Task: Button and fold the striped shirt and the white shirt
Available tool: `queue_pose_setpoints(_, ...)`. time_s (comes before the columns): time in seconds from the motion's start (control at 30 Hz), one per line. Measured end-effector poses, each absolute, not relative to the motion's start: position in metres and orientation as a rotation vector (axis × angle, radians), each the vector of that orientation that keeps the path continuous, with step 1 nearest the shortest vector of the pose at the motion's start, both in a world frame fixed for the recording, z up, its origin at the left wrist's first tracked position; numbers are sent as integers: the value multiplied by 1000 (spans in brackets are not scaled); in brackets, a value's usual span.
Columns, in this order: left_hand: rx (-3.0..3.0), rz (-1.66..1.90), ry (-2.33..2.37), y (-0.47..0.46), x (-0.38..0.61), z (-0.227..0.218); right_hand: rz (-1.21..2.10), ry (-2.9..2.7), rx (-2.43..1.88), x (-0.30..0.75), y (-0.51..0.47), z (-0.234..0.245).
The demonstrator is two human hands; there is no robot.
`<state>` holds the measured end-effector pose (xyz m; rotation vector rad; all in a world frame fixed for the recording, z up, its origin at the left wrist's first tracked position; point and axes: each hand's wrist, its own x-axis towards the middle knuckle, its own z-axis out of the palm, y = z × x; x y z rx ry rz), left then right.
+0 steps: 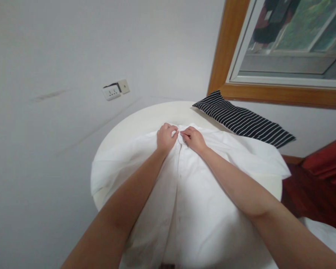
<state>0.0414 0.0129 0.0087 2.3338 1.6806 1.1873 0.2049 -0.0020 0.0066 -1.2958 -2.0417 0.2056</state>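
Note:
A white button-up shirt [207,194] lies spread over a round white table [145,116], its front facing up and its sleeves out to both sides. Near the collar end, my left hand [167,137] pinches the left edge of the front opening. Just beside it, my right hand [192,138] pinches the other edge, with the fingertips of both hands almost meeting. Below the hands the front edges run down toward me, slightly apart. Any button between my fingers is too small to make out.
A black-and-white striped cloth [240,117] lies at the table's back right edge. Behind stands a wall with a socket [111,92], and a wood-framed window [277,95] is at the upper right. Some white fabric [327,237] and a red cloth [329,160] are at the right.

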Motion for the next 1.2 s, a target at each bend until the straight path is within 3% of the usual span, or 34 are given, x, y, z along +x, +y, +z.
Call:
queue_pose_setpoints(0.53, 2467, 801, 1883, 39, 51, 0, 186, -2218, -1810, 209, -40, 12)
queue_pose_setpoints(1.0, 2486, 640, 1894, 40, 49, 20, 79, -2363, -1717, 223, -7, 0)
queue_pose_setpoints(1.2, 2424, 877, 1854, 5, 44, 13, 126, -2305, -1606, 228, -3, -4)
